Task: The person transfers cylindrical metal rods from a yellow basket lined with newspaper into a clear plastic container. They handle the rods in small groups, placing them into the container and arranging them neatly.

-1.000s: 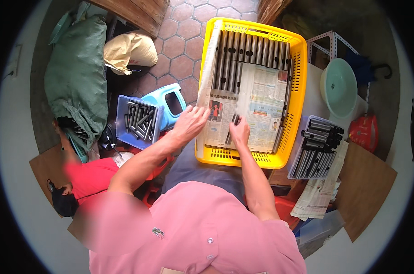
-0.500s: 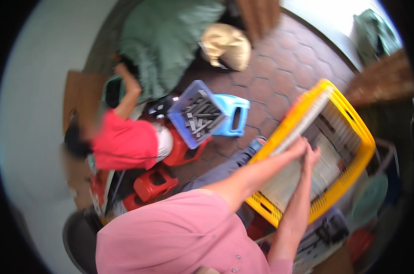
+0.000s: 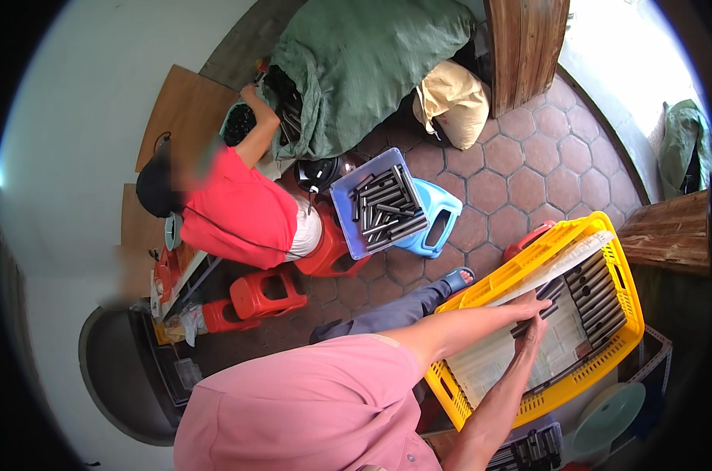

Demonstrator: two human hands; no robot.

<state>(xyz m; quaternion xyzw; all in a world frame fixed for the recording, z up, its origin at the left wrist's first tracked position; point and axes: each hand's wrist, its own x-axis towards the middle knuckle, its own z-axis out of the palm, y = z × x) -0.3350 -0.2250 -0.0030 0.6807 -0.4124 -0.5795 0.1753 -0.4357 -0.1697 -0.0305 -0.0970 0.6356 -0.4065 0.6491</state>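
Observation:
Both of my hands are inside a yellow plastic crate (image 3: 462,302) at the right, just above the printed paper (image 3: 481,353) lining it. My left hand (image 3: 526,304) is closed around short dark metal tubes (image 3: 552,290). Close beside it, my right hand (image 3: 532,330) grips the near part of the same bunch, with a tube end (image 3: 519,330) showing past its fingers. How many tubes each hand has is hidden. Dark tubes (image 3: 595,294) lie side by side in rows along the crate's right part.
A purple bin (image 3: 342,200) of loose tubes rests against a blue stool (image 3: 442,212). A co-worker in a red shirt (image 3: 234,208) sits on a red stool (image 3: 324,255), reaching toward a green sack (image 3: 356,71). A pale green basin (image 3: 607,416) stands beside the crate.
The view has shifted, so the crate appears lower in it. My hands stay together over the crate, and the tubes in them now show clearly where blur hid them before.

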